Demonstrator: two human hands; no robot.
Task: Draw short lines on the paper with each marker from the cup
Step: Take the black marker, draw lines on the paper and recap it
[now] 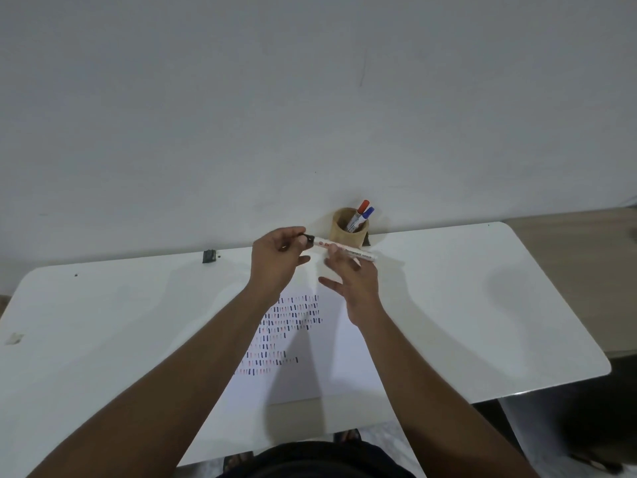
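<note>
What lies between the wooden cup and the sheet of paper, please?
In the head view, a white marker held over the bare table: the left hand pinches its black end, the right hand touches its barrel with straight fingers.

Forearms bare behind left hand [277, 258] & right hand [355, 284]. Black garment [317, 462] on torso, well behind hands. Dark sandals [346, 435] beside it.

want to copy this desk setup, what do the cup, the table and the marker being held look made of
The cup is probably wood or bamboo: matte tan with a thick wall. The table is white and smooth with a soft sheen, likely laminate or plastic, though the picture cannot settle which. The marker has a white, plastic-looking barrel with print and a black cap.
</note>
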